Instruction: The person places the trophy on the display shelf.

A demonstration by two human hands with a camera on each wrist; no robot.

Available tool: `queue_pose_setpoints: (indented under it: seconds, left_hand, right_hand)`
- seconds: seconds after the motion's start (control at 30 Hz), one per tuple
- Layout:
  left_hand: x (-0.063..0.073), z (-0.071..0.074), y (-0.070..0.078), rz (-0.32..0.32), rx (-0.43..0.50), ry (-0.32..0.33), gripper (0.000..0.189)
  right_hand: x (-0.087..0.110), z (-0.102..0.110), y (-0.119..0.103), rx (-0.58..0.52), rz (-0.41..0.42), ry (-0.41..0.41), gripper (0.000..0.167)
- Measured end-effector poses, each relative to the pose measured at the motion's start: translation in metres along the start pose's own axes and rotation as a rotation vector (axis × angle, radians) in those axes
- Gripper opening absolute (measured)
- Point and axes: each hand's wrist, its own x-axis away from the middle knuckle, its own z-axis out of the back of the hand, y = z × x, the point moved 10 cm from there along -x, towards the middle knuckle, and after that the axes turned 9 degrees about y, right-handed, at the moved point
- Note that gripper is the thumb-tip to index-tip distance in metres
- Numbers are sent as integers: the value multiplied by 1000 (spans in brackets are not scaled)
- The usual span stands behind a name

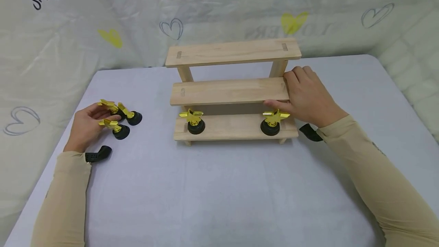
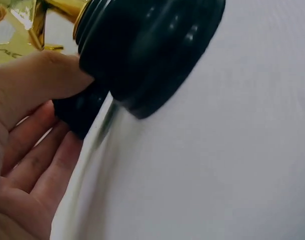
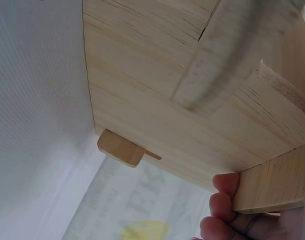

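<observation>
On the left, three small trophies with gold stars and black round bases stand close together. My left hand (image 1: 87, 125) pinches the rear trophy (image 1: 109, 104) by its base between thumb and fingers. A second trophy (image 1: 133, 117) is just right of it, and a third trophy (image 1: 120, 131) nearer me; a black base (image 2: 152, 50) looms large in the left wrist view. My right hand (image 1: 306, 94) grips the right end of the middle board of a three-tier wooden stand (image 1: 229, 91), its fingertips (image 3: 222, 205) curled round the board's edge. Two trophies (image 1: 196, 125) (image 1: 270, 127) stand on the lowest board.
The stand sits toward the back of a white-covered table (image 1: 219, 193). A pale printed sheet (image 1: 212, 3) with hearts hangs behind it. A black wrist-worn piece (image 1: 98, 154) shows at the left wrist, another black piece (image 1: 310, 132) at the right.
</observation>
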Motion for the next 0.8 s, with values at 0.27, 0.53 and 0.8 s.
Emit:
queue_pose_setpoints:
  seconds: [0.27, 0.53, 0.8]
  left_hand:
    - [2, 23, 0, 9, 85, 62, 46]
    - [2, 36, 14, -15, -72, 80, 53]
    - [5, 46, 41, -35, -145, 75, 58]
  right_hand:
    - [-6, -7, -1, -18, 3, -6, 113]
    - [-7, -7, 0, -21, -16, -15, 114]
    - [-6, -6, 0, -25, 1, 8, 113]
